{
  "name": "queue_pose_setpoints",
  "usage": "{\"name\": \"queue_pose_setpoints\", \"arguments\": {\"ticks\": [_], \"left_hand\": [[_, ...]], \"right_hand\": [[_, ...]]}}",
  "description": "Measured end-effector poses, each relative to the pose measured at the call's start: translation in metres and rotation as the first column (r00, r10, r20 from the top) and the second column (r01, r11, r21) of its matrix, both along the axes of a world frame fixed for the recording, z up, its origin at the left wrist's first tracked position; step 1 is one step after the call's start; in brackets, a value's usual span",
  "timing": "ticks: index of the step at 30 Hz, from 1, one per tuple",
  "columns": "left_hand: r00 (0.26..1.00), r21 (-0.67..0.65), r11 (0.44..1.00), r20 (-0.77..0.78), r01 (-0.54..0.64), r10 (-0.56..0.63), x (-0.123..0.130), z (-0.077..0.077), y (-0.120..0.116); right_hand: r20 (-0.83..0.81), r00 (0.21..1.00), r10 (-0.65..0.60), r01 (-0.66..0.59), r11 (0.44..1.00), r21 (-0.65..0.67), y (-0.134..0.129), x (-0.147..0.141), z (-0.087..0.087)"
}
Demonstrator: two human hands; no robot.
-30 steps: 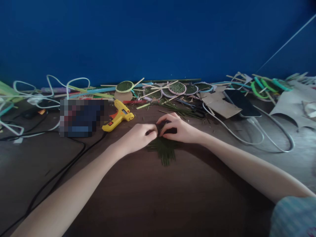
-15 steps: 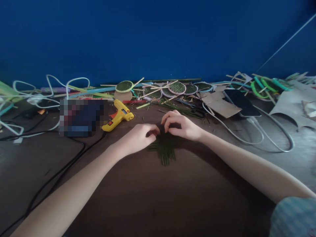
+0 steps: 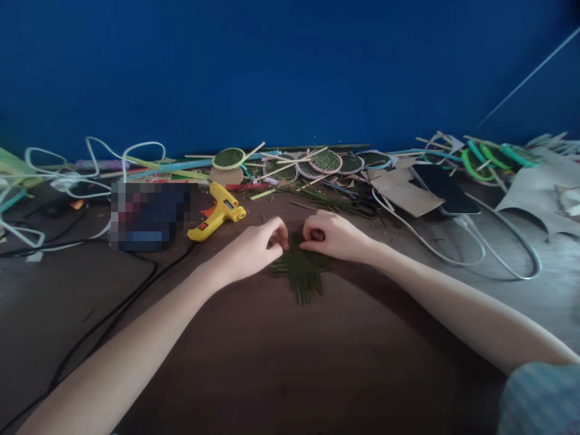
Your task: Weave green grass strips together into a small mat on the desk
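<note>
A woven patch of dark green leaf strips (image 3: pixel 304 272) lies on the dark tabletop, its loose ends fanning toward me and out to the sides. At its upper left edge, my left hand (image 3: pixel 263 244) is closed in a pinch, thumb and forefinger on the strips. Across a small gap, my right hand (image 3: pixel 338 237) pinches at the upper right edge with its fingers curled. The strip ends between the fingertips are dark and hard to make out. Left of my hands rests a yellow glue gun (image 3: pixel 218 212) with a black cord.
Round woven green discs with coloured rims (image 3: pixel 325 161), sticks and leaf scraps line the back beside a blue wall. A phone (image 3: pixel 444 188) with a white cable and cardboard (image 3: pixel 408 193) lie at right. A pixelated dark object (image 3: pixel 151 216) and tangled cables are at left.
My right hand has lowered slightly and its fingers have curled into a pinch. The left hand has shifted a little left, its forefinger now raised more. The woven strips stay in place.
</note>
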State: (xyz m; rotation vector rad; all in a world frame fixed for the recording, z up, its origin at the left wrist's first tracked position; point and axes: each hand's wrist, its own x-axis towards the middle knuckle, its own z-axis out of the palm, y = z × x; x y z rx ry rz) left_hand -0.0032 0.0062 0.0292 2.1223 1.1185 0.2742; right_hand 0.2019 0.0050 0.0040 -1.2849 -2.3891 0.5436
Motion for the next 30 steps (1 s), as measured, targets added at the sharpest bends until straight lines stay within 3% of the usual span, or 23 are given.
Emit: {"name": "queue_pose_setpoints", "arguments": {"ticks": [5, 12, 19, 24, 30], "left_hand": [[0.999, -0.021, 1.000, 0.034, -0.013, 0.013, 0.002, 0.004, -0.002], [0.997, 0.017, 0.999, 0.068, -0.047, 0.046, 0.008, -0.005, -0.007], [0.996, -0.019, 0.998, 0.074, -0.055, 0.057, 0.009, -0.005, -0.007], [0.995, -0.049, 0.998, 0.089, -0.050, 0.054, 0.008, -0.005, -0.007], [0.995, -0.045, 0.998, 0.090, -0.036, 0.040, 0.008, -0.005, -0.007]], "right_hand": [[0.002, 1.000, -0.002, 0.002, 1.000, -0.031, 0.001, 0.000, 0.000], [-0.017, 1.000, 0.003, -0.003, 1.000, -0.029, 0.001, 0.001, -0.001], [0.007, 0.999, -0.031, 0.032, 0.990, -0.136, 0.005, 0.007, 0.007], [0.030, 0.999, 0.043, -0.034, 0.965, -0.260, 0.009, 0.018, 0.013], [-0.018, 0.999, 0.044, -0.048, 0.956, -0.289, 0.012, 0.028, 0.018]]}}
